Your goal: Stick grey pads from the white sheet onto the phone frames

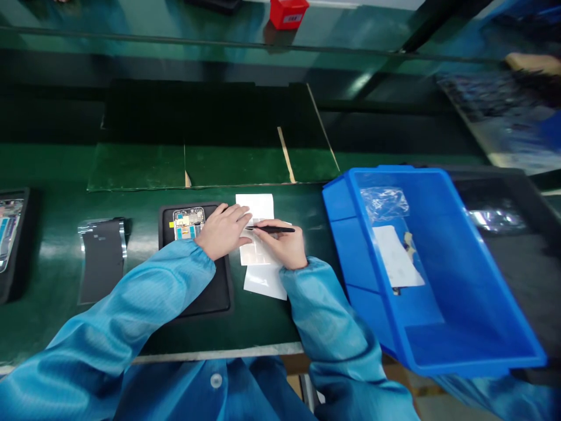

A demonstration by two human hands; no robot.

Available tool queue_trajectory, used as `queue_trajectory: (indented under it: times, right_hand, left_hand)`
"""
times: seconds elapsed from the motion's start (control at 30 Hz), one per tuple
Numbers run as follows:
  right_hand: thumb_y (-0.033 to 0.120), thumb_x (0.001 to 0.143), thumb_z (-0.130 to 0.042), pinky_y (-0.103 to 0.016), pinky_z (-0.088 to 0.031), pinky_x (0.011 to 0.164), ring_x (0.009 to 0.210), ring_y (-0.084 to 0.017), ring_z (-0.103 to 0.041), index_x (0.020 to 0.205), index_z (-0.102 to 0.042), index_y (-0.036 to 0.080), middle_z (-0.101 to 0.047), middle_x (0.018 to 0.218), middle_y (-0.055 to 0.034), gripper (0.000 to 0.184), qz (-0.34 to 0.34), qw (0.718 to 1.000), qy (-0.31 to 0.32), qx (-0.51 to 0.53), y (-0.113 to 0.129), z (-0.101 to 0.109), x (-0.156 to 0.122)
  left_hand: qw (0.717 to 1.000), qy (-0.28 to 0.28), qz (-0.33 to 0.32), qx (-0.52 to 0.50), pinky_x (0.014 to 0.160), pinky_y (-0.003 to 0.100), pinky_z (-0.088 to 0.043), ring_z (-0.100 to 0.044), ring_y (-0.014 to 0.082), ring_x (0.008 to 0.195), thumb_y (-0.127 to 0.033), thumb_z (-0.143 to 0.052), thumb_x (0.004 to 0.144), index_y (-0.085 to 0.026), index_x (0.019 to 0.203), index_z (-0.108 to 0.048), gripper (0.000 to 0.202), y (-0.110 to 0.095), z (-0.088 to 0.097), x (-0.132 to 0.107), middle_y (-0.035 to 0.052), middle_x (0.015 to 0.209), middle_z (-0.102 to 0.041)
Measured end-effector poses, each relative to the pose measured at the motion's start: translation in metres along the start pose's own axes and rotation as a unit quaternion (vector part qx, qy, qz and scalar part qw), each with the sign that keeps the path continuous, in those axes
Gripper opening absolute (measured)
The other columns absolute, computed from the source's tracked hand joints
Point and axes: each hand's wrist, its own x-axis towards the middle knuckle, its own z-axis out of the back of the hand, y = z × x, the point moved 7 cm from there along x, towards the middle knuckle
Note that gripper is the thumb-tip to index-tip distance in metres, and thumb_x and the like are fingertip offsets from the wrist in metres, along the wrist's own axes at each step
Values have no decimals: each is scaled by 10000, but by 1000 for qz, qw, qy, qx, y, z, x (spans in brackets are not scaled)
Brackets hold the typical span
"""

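Observation:
My right hand point(287, 245) grips dark, slender tweezers point(280, 229), whose tips point left over a white sheet of stickers point(256, 202). Stretched out flat, the fingers of my left hand point(224, 229) rest on the left side of that sheet, close to the tweezer tips. A second white sheet point(265, 283) lies partly under the first. Left of the sheets is a black tray point(213, 298) with an opened phone point(188, 217) in it. My left hand and sleeve cover part of the phone and tray.
At right stands a blue bin point(363, 275) with clear plastic and a white paper point(397, 257) inside. Black film strips point(103, 257) lie to the left, before another tray point(17, 263) holding a phone. Behind are a green board point(228, 164) and a red box point(288, 13).

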Motion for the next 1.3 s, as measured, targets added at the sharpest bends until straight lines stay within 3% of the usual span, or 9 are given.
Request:
queue_trajectory:
  times: [0.67,1.17,1.3]
  right_hand:
    - [376,801,-822,-367,-625,778,825,-241,-749,868,-788,221,-791,898,-52,172,-7,1000,4,-5,-1,1,0]
    - [409,772,-846,-417,-612,838,832,-256,-744,857,-793,218,-785,880,-64,215,-32,999,-17,8,-9,4,-1]
    - [387,739,-870,-406,-621,779,796,-255,-745,825,-786,213,-783,854,-65,212,-36,998,-39,25,-5,9,0]
  left_hand:
    - [1000,2,1,-2,1118,457,-345,-501,280,1349,-455,-679,914,-136,1345,-565,548,0,1,1,100,1475,-550]
    - [1000,11,-3,-6,1117,450,-338,-491,289,1357,-451,-670,917,-143,1350,-560,543,0,-1,1,127,1482,-537]
    - [1000,8,-2,-11,1127,459,-344,-484,294,1368,-450,-676,913,-139,1358,-558,556,-1,-1,2,134,1485,-533]
